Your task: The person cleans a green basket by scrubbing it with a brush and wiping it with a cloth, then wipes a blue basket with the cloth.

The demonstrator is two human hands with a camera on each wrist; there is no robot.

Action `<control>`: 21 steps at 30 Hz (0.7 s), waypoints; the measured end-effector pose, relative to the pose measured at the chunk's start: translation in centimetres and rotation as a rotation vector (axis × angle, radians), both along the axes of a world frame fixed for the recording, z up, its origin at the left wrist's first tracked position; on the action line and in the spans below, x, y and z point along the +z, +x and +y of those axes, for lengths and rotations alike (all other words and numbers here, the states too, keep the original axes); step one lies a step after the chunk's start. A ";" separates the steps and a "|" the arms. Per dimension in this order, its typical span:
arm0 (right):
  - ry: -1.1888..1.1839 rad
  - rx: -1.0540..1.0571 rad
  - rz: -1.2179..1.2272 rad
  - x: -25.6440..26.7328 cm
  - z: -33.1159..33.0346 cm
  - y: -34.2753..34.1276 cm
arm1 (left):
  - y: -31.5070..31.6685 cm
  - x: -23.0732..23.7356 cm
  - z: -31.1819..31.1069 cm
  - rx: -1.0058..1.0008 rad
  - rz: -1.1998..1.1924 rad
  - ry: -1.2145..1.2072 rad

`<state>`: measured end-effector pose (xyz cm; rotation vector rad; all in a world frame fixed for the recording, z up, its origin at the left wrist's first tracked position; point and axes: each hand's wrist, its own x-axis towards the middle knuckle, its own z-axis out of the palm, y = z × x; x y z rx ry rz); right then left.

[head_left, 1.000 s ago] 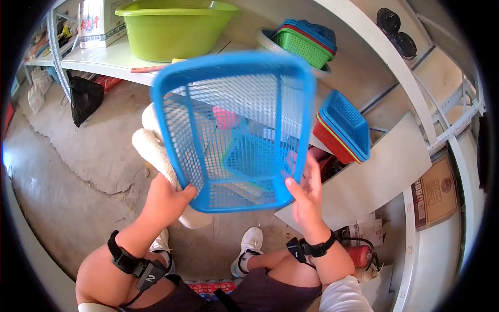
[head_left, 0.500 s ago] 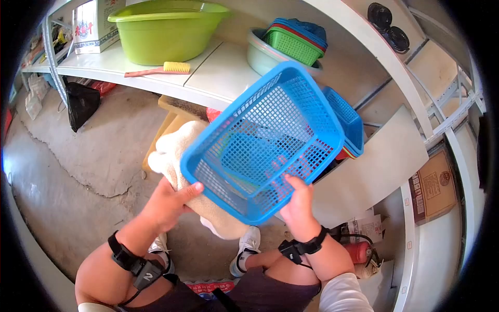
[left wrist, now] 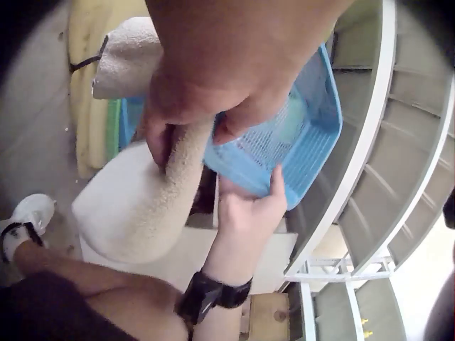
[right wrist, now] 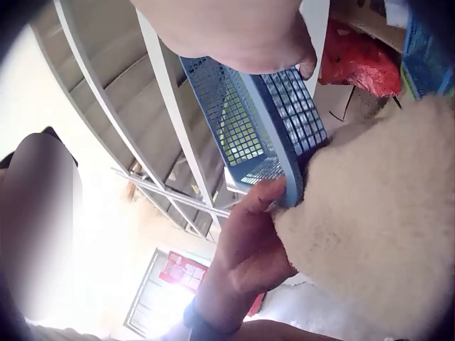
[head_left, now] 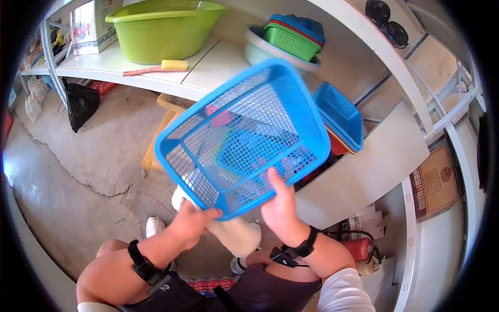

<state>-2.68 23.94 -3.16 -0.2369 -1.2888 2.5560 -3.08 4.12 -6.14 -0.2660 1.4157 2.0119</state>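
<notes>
A blue plastic mesh basket (head_left: 299, 112) is held tilted before me in the head view, its open side facing up toward me. My left hand (head_left: 192, 226) grips its near left corner with the thumb over the rim. That hand also clasps a cream towel (left wrist: 153, 206), which hangs folded beneath the basket. At the near right side, my right hand (head_left: 282, 208) holds the basket's rim, thumb on the inside and fingers hidden below. In the right wrist view the towel (right wrist: 377, 220) bulges large beside the rim. Through the mesh show another blue basket and something red below.
On the white shelf (head_left: 208, 78) stand a green tub (head_left: 163, 34), a scrub brush (head_left: 156, 67) and a pale basin (head_left: 254, 52) with small stacked baskets (head_left: 293, 41). More stacked baskets (head_left: 340, 112) sit at right. A fire extinguisher (head_left: 358, 249) stands low right.
The basket first swung clockwise and tilted, then shifted slightly left. The towel moved from the basket's left side to below it. Both hands keep hold of the basket.
</notes>
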 end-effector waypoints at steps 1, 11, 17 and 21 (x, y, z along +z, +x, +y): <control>-0.066 0.010 0.000 0.2 1.0 -0.2 | -0.9 0.6 -0.4 0.055 0.074 -0.058; 0.593 -0.136 0.198 -3.0 7.5 -1.0 | -5.2 1.3 -6.3 0.150 0.356 -0.154; 0.371 -0.041 0.047 -3.8 1.9 -0.5 | -4.3 4.0 -3.8 0.281 0.119 0.303; 0.726 -0.055 0.094 -5.2 -2.7 0.9 | -2.3 1.5 -1.2 0.080 0.191 0.280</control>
